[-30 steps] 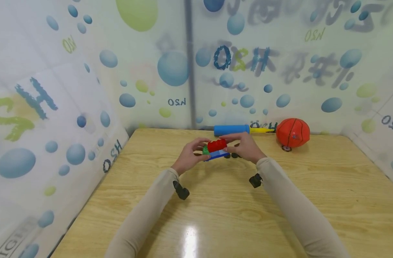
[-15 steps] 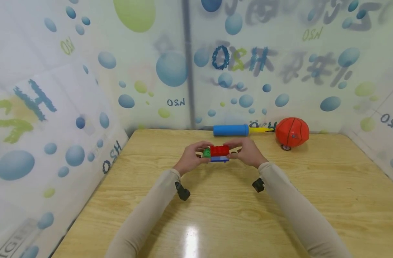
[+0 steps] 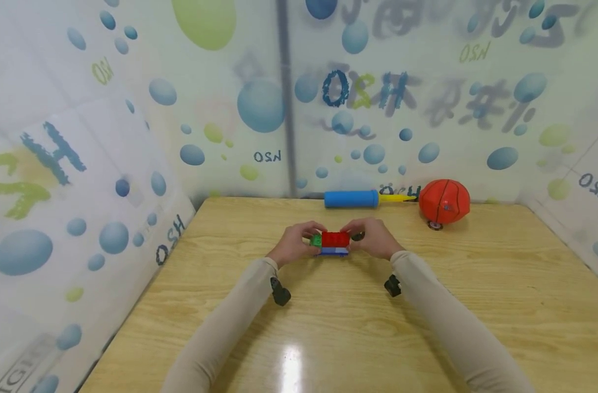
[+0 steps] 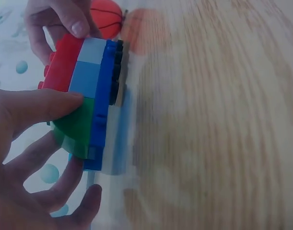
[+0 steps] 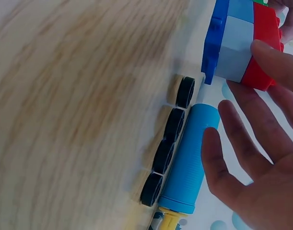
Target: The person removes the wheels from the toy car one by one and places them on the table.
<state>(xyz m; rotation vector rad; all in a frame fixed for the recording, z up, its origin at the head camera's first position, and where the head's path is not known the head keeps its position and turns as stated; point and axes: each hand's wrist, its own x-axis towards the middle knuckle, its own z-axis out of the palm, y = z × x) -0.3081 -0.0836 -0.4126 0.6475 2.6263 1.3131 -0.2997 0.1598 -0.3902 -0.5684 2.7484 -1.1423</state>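
A bubble-print curtain backs the wooden bench. Near its middle, the left hand and right hand each pinch an end of the toy brick car. Pressing the red brick down squarely, with even grip pressure, should seat it without tilting.

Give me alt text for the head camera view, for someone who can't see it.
Two hands, left hand and right hand, hold a red, green and blue toy brick block on a wooden table. Behind lie a blue pump and an orange ball.
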